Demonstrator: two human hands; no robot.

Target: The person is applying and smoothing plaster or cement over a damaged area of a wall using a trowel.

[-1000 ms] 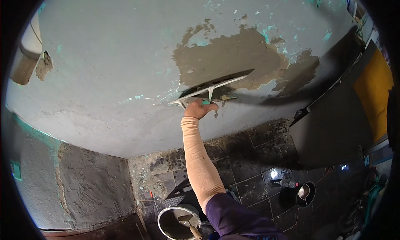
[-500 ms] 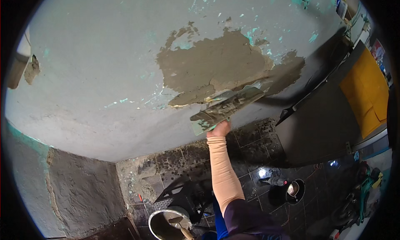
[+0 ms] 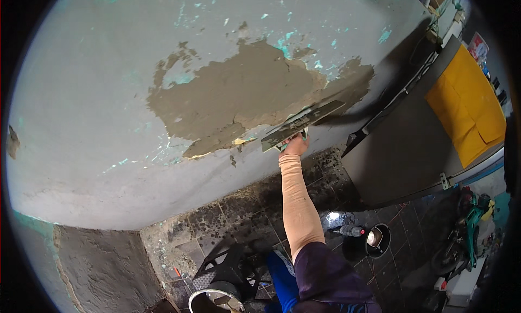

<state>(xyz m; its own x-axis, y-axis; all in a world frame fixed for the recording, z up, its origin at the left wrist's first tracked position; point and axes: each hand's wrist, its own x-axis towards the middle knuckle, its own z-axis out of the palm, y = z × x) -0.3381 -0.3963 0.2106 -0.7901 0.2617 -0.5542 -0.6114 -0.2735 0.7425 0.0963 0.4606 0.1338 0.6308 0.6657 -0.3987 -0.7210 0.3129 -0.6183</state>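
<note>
My right hand (image 3: 296, 144) is closed round the handle of a long plastering trowel (image 3: 305, 124). The trowel is tilted nearly edge-on, along the lower right edge of a wet brown mortar patch (image 3: 244, 90) on the grey wall (image 3: 108, 106). Mortar smears its blade. Pale cracked edges show along the patch's lower rim, and a small mortar smear sits on the wall beneath. A tan sleeve covers my right forearm, with a dark purple sleeve above it. My left hand is out of view.
Below stands a mortar bucket (image 3: 195, 302) beside a black plastic stool (image 3: 221, 265). On the dark tiled floor are a bottle (image 3: 351, 231) and a black pail (image 3: 385, 241). A grey panel with a yellow sheet (image 3: 467, 106) stands right; a green bike (image 3: 473, 231) is lower right.
The view has shifted, moving the patch leftward in the picture. My right hand has tilted the trowel closer to edge-on; less mortar shows on its blade. A small smear now shows below the patch.
</note>
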